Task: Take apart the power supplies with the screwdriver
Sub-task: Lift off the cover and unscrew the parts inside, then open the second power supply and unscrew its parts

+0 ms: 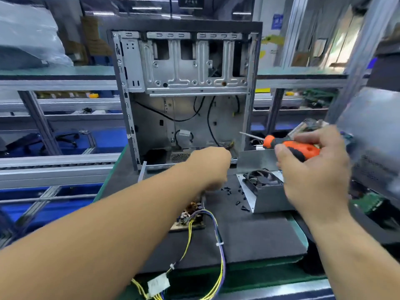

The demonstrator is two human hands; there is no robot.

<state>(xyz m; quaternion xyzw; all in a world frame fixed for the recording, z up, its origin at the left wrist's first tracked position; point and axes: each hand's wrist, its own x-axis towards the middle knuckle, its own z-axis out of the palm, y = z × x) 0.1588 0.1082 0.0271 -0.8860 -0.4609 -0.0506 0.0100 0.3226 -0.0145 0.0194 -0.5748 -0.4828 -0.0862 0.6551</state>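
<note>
My right hand (pixel 311 169) had its grip wrapped round the orange-and-black handle of the screwdriver (pixel 290 147), shaft pointing left above the opened power supply housing (pixel 270 198), which lay on the dark mat (pixel 249 232) with its fan (pixel 260 178) showing. My left hand (pixel 211 167) reached toward the rear of the bench (pixel 299 230) just in front of the empty computer case (pixel 186 94); its fingers were turned away from me, so I could not tell how far that grip was closed or whether it held anything. The freed circuit board (pixel 190 215) lay near my left forearm, trailing its yellow and purple wire bundle (pixel 218 245) over the front edge. I judged the loose black screws (pixel 236 195) scattered beside the housing the likeliest trouble: a sweep of either wrist could flick them off the mat. My forearm might also snag the wires and drag the board off. The raised screwdriver tip could slip into the case cables. As for writing, the white tag (pixel 159 284) on the wire bundle and the blue sign (pixel 277 21) far behind were too blurred to read, and I saw no brand.
</note>
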